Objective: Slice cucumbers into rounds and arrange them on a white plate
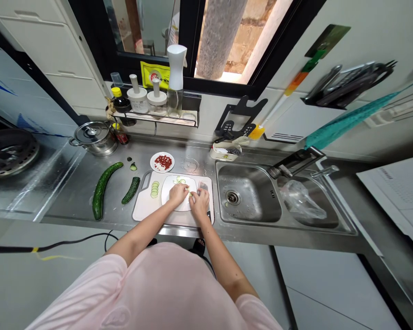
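- Bringing my fingertips together over the white plate, I curl the fingers of my left hand and right hand inward around a bit of pale green cucumber; how tightly either one pinches, I cannot tell.
- More cucumber slices lie at the plate's 12 o'clock, just beyond my left fingers.
- I judge these slices light, wet and slippery, a little stiff yet quick to snap; I'd hold them by the rind edge with a soft pinch, not by the wet face.
- At 3 o'clock, partly hidden under my right hand, a knife rests on the cutting board, its dark handle toward 5.
- At 9 o'clock on the board, a fanned row of slices sits beside the plate.
- Farther toward 9, off the board, lie a cut cucumber and a long whole cucumber; both look firm, the long one heaviest and best held round its middle.
- At 11 o'clock a small white dish holds chopped red pieces.
- Toward 10 stands a lidded pot, its contents hidden.
- At 3, past the board, is the sink; its farther basin holds a clear plastic bag.
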Demonstrator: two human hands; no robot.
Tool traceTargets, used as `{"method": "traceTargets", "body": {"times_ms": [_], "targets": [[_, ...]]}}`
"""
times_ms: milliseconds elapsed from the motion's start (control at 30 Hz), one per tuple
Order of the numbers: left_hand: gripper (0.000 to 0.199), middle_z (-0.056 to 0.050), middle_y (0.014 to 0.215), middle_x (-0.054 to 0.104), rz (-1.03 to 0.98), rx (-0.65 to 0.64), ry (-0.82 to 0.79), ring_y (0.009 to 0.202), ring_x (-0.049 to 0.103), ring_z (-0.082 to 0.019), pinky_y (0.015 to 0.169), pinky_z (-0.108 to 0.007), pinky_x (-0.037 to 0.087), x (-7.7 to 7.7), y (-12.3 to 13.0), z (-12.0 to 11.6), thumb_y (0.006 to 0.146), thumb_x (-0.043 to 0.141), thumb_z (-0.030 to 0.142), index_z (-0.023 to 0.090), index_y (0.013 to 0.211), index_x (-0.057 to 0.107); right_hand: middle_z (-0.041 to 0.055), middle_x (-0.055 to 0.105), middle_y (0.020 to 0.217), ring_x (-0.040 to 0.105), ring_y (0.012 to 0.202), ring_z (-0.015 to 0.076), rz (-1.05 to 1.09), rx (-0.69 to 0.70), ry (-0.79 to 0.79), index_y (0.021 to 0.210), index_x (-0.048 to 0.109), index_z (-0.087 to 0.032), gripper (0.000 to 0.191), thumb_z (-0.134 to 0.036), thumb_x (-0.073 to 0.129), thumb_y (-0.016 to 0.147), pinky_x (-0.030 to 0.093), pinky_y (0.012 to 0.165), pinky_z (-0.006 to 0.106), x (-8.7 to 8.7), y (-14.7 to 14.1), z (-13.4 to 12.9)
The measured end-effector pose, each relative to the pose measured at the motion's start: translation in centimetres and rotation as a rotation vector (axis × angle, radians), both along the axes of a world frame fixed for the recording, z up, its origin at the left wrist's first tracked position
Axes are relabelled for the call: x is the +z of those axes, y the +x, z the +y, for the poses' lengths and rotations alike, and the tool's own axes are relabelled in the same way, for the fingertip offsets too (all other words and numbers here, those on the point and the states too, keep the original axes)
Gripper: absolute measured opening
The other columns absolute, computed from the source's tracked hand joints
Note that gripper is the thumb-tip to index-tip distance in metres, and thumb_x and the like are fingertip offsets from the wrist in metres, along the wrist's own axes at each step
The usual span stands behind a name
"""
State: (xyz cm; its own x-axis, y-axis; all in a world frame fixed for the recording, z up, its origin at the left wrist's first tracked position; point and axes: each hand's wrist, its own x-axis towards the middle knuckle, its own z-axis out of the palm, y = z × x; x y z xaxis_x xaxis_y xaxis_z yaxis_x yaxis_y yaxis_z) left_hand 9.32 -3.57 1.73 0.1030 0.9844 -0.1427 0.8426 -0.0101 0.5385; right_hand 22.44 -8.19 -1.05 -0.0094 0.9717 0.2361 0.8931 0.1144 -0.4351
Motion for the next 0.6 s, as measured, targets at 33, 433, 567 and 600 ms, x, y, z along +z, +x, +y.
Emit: {"method": "traceTargets", "body": {"times_ms": [33, 433, 567, 600], "targets": [[0.024, -0.004, 0.099, 0.066, 0.001, 0.001, -0.002, 0.097, 0.057, -0.017, 0.084, -0.026, 0.042, 0.0, 0.0, 0.0, 0.083, 0.055, 0.026, 0.024, 0.104, 0.067, 0.0109, 0.047, 0.115, 0.032, 0.115, 0.0278, 0.001, 0.000, -0.001, 0.098, 0.069, -0.022, 0.021, -0.026, 0.055, 0.083, 0.030, 0.097, 0.041, 0.0, 0.0, 0.0], [0.024, -0.003, 0.098, 0.065, 0.003, 0.027, -0.043, 0.098, 0.056, -0.017, 0.085, -0.026, 0.042, 0.4, 0.3, 0.0, 0.084, 0.056, 0.028, 0.024, 0.105, 0.067, 0.0112, 0.047, 0.115, 0.034, 0.113, 0.0273, -0.032, 0.017, 0.025, 0.099, 0.068, -0.021, 0.022, -0.025, 0.054, 0.084, 0.031, 0.095, 0.041, -0.2, 0.0, 0.1], [0.023, -0.003, 0.096, 0.065, -0.011, 0.018, -0.027, 0.096, 0.057, -0.017, 0.083, -0.026, 0.042, 0.2, 0.1, 0.0, 0.083, 0.056, 0.027, 0.024, 0.103, 0.067, 0.0124, 0.048, 0.115, 0.035, 0.113, 0.0278, -0.042, 0.017, 0.032, 0.101, 0.068, -0.020, 0.023, -0.026, 0.054, 0.085, 0.032, 0.094, 0.041, 0.6, 0.1, 0.1], [0.024, -0.003, 0.095, 0.065, -0.014, 0.017, -0.020, 0.095, 0.057, -0.017, 0.083, -0.026, 0.042, 0.2, 0.0, 0.0, 0.083, 0.056, 0.027, 0.024, 0.104, 0.067, 0.0129, 0.048, 0.116, 0.035, 0.113, 0.0280, -0.043, 0.016, 0.034, 0.102, 0.068, -0.019, 0.024, -0.027, 0.053, 0.085, 0.032, 0.093, 0.042, 0.9, 0.3, -0.1]]}}
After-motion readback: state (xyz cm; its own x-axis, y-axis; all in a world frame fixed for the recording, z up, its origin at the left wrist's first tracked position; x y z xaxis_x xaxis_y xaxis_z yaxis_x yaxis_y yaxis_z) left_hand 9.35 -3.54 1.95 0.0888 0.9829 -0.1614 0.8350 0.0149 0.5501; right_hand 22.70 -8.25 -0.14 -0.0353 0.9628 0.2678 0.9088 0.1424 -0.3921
